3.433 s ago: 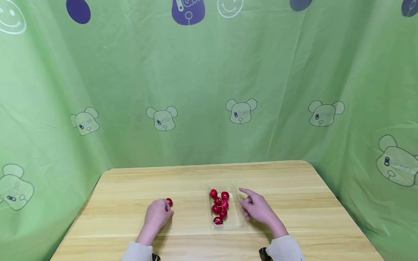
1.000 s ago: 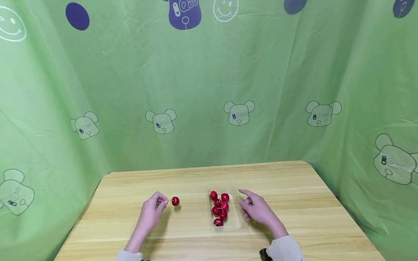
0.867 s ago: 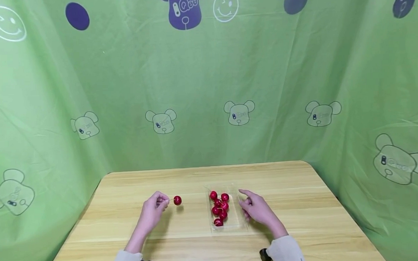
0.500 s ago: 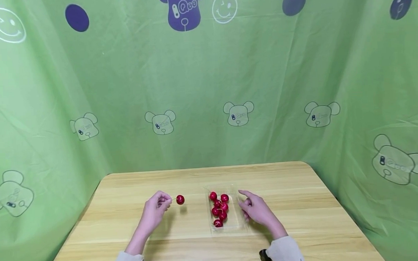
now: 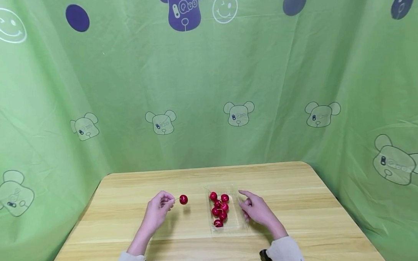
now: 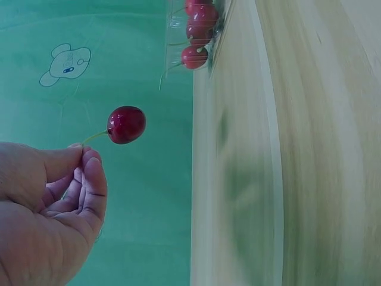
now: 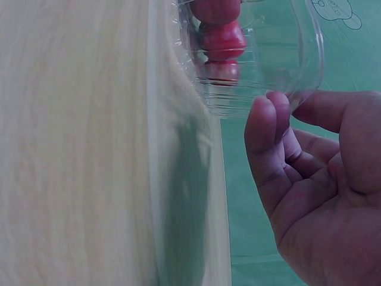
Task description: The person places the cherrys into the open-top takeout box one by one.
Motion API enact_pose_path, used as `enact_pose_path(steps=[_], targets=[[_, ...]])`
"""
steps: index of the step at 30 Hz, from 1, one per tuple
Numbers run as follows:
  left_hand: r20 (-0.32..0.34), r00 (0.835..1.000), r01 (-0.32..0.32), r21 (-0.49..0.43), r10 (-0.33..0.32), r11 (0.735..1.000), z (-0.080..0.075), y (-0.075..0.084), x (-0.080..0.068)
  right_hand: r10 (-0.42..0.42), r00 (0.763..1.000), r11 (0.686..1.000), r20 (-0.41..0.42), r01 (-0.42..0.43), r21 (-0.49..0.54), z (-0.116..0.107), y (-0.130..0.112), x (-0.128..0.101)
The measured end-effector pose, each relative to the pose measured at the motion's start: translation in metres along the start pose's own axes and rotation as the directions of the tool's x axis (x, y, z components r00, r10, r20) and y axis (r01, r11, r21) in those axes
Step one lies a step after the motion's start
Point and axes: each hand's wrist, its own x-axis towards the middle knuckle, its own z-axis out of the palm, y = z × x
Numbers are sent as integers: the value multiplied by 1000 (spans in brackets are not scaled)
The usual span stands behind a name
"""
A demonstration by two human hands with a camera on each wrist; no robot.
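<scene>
A green curtain [image 5: 207, 88] printed with bear faces, smileys and dark purple shapes hangs behind and to both sides of a light wooden table [image 5: 128, 187], which fills the lower part of the head view.

On the left, the left hand [image 5: 158, 211] is raised just off the tabletop, its sleeve at the near edge. Thumb and forefinger are pressed together on the thin stem of a single red cherry [image 5: 183, 199], and the remaining fingers [image 6: 89, 190] curl loosely into the palm. The left wrist view shows that cherry [image 6: 126, 124] hanging clear of the wood at the end of its stem, apart from everything else, with a shadow on the table below it. It sits between the left hand and the tray, nearer the hand.

Right of centre lies a clear plastic tray [image 5: 237, 221] flat on the table, holding a cluster of red cherries [image 5: 219, 209], some with pale stems showing.

Just beside the tray's right wall is the right hand [image 5: 258, 210], fingers relaxed and slightly spread, the forefinger extended along the tray's far corner. In the right wrist view its fingertips [image 7: 266, 119] touch the tray's transparent rim [image 7: 309, 53] without clasping it
</scene>
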Motion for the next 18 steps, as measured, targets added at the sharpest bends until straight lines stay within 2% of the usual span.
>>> enact_pose_path(steps=[9, 18], targets=[[4, 1000, -5, -19, 5, 1000, 6, 1, -1, -4, 1000, 1000, -1, 4, -14, 1, 1, 0], [22, 999, -35, -50, 36, 998, 17, 5, 0, -1, 1000, 1000, -1, 1, -25, 1, 3, 1]])
